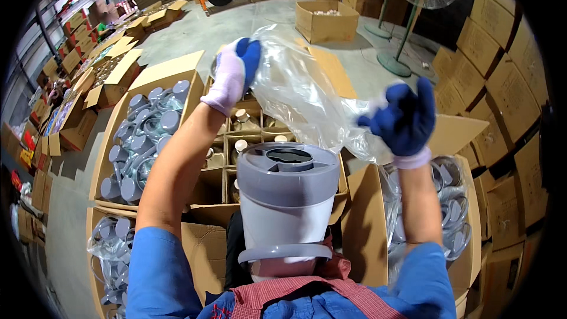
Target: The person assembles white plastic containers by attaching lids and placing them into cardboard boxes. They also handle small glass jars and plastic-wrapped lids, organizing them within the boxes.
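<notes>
Both my hands wear blue-palmed, pale lavender gloves. My left hand (241, 71) is closed on the upper end of a clear plastic bag (295, 91), which stretches out to the right. By the bag's other end, my right hand (404, 118) is raised with its fingers apart; whether its thumb touches the plastic I cannot tell. Below the bag, upright against my lap, stands a white bucket-shaped container (287, 215) with a grey lid (288, 165) and a grey handle (285, 252). Its lid has a dark opening in the top.
Behind the container, a divided carton (221, 142) holds several glass bottles with pale caps. Open cartons of grey plastic parts (142, 142) flank me on the left and right (455, 212). Further off are a carton (326, 23), a standing fan (413, 18) and stacked boxes (502, 71).
</notes>
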A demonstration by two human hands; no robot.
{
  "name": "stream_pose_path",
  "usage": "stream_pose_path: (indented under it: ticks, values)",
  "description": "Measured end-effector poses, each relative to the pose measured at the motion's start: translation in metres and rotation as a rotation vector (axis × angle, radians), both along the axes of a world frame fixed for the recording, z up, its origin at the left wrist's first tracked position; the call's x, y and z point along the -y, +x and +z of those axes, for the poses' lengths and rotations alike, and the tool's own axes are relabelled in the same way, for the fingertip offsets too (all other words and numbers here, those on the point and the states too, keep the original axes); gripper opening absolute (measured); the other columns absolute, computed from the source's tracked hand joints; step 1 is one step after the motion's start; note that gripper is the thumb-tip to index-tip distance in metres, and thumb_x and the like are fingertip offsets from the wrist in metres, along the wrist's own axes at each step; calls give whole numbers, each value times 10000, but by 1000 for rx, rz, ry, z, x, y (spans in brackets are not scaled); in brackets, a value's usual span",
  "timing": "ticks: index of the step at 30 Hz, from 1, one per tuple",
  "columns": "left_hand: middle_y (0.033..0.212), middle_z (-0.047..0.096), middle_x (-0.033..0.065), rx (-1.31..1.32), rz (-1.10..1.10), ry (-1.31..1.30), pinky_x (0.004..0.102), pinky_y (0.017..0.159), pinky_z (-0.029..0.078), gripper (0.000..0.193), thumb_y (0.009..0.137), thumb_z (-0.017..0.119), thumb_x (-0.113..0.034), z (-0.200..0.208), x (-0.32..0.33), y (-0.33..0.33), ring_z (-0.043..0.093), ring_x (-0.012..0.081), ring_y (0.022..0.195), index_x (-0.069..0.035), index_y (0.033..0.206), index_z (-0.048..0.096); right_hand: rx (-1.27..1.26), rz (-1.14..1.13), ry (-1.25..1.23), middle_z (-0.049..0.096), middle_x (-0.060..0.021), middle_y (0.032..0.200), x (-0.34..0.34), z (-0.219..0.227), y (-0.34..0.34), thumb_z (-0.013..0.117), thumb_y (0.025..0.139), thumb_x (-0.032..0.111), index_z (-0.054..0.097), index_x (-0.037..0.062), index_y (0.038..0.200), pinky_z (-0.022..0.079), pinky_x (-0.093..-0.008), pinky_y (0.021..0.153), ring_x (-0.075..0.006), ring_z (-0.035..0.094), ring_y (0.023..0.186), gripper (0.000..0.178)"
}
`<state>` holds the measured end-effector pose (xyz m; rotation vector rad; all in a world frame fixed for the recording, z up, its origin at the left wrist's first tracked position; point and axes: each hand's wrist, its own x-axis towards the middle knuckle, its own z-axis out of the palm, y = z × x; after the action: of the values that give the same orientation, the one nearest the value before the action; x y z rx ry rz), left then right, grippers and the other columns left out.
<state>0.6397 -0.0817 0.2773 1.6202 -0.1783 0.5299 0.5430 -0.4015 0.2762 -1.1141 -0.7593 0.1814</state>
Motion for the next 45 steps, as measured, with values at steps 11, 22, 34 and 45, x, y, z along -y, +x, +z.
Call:
stream_pose_path:
  ticks: [11,22,34,45]
  values:
    - [920,661,93,-20,133,36,262,761,505,215,966,522,-135,-103,-49,-179,626,141,821,25,1050,638,-329,-450,58,472,-98,1452,-58,-133,-8,477,1024,210,408,-19,1443,378,-377,1097,-202,462,1331,482]
    - [1045,670,104,-14,-54,702,559,1097,302,197,718,655,-121,-154,-60,-332,516,374,1265,-89,913,648,460,-540,-681,567,-221,1305,-56,-84,-191,718,820,84,503,-9,1366,392,-439,1085,-414,524,1229,594]
    - [1035,613,162,117,-203,808,420,1024,415,316,786,572,-50,-180,5,-340,564,334,1109,9,1092,629,563,-565,-451,640,-162,790,-54,-161,-343,690,848,267,652,34,894,494,-435,638,-360,631,696,241]
    - [1211,569,123,984,-1598,554,507,1040,394,314,841,641,-287,-7,224,-483,506,324,1196,-92,1086,644,65,-1798,-908,698,-98,776,63,-52,-550,513,1006,289,707,15,858,531,-295,668,-214,694,764,366]
